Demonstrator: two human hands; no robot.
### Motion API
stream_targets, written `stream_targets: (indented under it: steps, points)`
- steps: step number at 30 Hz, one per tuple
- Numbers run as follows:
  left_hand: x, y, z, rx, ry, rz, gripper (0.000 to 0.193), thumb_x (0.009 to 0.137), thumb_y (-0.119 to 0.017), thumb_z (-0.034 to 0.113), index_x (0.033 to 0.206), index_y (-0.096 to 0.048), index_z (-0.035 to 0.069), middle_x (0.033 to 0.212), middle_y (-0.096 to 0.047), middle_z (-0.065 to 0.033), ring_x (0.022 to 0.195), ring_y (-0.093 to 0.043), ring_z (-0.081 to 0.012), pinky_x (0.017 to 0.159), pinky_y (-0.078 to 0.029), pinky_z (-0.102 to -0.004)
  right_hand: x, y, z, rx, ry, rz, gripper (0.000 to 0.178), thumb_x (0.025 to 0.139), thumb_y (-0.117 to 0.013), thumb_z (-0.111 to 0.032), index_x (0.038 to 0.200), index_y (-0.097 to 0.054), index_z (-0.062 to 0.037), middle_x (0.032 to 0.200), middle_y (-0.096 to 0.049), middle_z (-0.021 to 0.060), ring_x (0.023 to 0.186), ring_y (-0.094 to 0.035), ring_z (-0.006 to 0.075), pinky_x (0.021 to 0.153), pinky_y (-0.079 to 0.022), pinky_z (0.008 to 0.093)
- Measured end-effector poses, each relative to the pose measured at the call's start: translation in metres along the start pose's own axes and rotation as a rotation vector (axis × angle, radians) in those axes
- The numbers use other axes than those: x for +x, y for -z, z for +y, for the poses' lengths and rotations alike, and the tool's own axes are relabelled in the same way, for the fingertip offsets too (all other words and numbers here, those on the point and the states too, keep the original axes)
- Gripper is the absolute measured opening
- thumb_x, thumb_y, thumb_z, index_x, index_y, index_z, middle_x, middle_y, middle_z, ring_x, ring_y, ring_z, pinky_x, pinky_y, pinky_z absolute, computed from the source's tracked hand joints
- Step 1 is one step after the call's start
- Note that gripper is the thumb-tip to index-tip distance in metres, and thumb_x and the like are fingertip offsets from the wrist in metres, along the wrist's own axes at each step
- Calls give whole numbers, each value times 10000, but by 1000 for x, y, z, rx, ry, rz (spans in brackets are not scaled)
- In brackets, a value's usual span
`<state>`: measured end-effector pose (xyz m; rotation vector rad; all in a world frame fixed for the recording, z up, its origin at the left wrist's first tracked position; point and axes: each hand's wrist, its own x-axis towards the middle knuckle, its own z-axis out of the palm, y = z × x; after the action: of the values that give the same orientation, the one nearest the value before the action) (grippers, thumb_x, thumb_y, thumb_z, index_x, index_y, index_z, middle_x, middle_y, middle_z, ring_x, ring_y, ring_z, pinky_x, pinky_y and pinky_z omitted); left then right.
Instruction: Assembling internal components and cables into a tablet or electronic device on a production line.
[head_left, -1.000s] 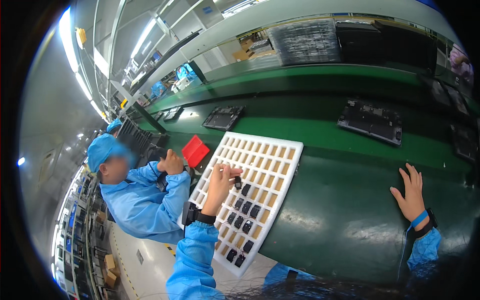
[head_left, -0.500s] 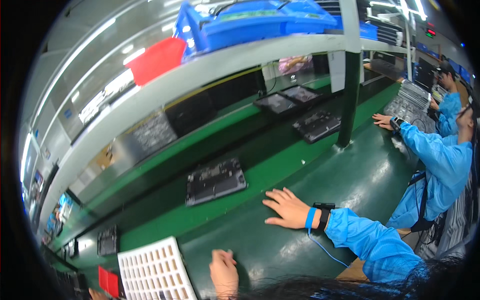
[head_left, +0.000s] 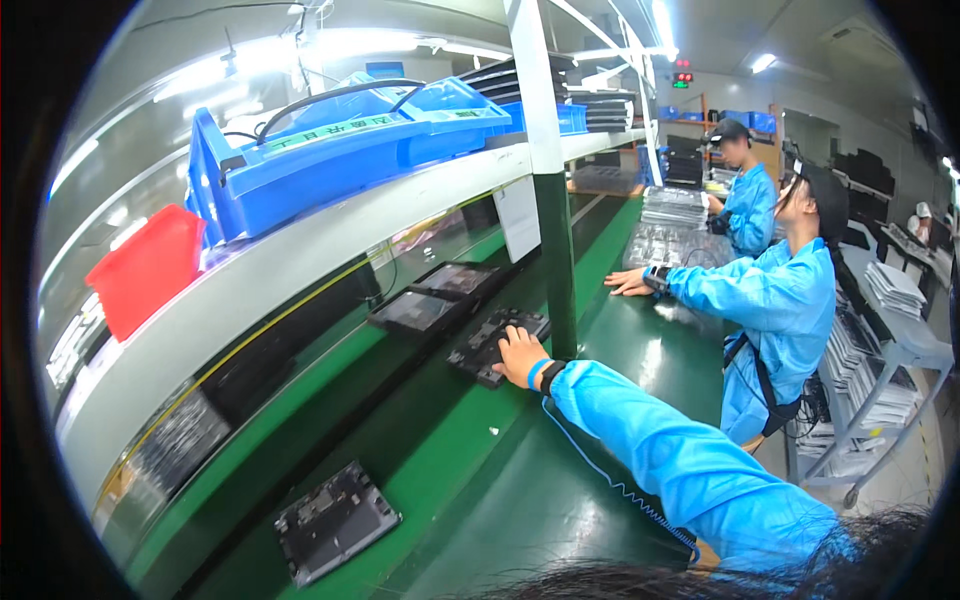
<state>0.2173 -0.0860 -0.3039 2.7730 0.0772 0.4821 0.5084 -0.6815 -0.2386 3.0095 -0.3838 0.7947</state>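
Observation:
My right hand point(head_left: 522, 358) reaches far out over the bench, a blue wrist strap and a black band at its wrist. Its fingers are apart and slightly bent, over the near edge of an opened black laptop base point(head_left: 477, 350) beside the post. I cannot tell whether they press on it. Nearer to me, at the lower left, another black laptop base point(head_left: 335, 522) lies with its inner parts showing. Behind the first base sit two dark trays or casings point(head_left: 420, 310) side by side. My left hand is out of the picture.
A post point(head_left: 560, 270) painted dark green below and white above rises beside my hand. Overhead, a white shelf point(head_left: 400, 195) carries blue bins point(head_left: 330, 130) and a red bin point(head_left: 148, 270). Two people in blue work at the right, one person's hand point(head_left: 630, 283) on the bench. A coiled cord point(head_left: 630, 495) trails from my wrist.
My right hand has moved forward to the laptop base by the post. The view has swung right, and my left hand and the white slotted tray have left the picture.

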Motion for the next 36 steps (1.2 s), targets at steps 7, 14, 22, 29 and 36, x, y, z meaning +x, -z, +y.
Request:
stream_targets:
  steps: [7, 14, 22, 29, 36]
  points:
    - [22, -3, 10, 14, 29, -50, 818, 742, -852, 597, 1317, -699, 36, 1189, -720, -253, 1185, -648, -459, 1051, -510, -563, 71, -53, 51, -67, -662, 216, 781, 905, -749, -506, 1454, -535, 6, 1499, -484, 233, 1399, -453, 442, 1148, -382, 597]
    - [28, -11, 15, 34, 89, -63, 733, 772, -836, 531, 1294, -709, 32, 1191, -723, -243, 1180, -655, -444, 1049, -515, -545, 95, -43, 78, 49, -833, -234, 1126, 702, -842, -745, 1522, -501, -53, 1584, -448, 130, 1526, -327, 396, 1193, -316, 639]
    - [19, -10, 20, 34, 98, -16, 636, 806, -818, 455, 1268, -721, 27, 1194, -727, -231, 1174, -663, -426, 1047, -520, -523, 94, -47, 103, 41, -566, -562, 1135, 555, -899, -814, 1313, -728, 14, 1373, -704, 213, 1302, -658, 339, 1097, -487, 395]
    - [-10, -8, 16, 32, 94, 43, 552, 836, -802, 388, 1245, -731, 24, 1197, -730, -221, 1168, -670, -410, 1045, -524, -504, 65, 29, 51, 594, -497, -423, 800, 849, -834, -593, 1218, -724, 108, 1227, -751, 226, 1120, -719, 359, 959, -552, 419]
    - [-24, -31, 9, 11, 70, 90, 469, 866, -786, 321, 1222, -741, 20, 1200, -733, -211, 1163, -677, -394, 1043, -529, -486, -38, 72, 23, 1315, -477, -343, 410, 1006, -742, -276, 1176, -712, 95, 1109, -769, 147, 982, -723, 228, 881, -556, 380]
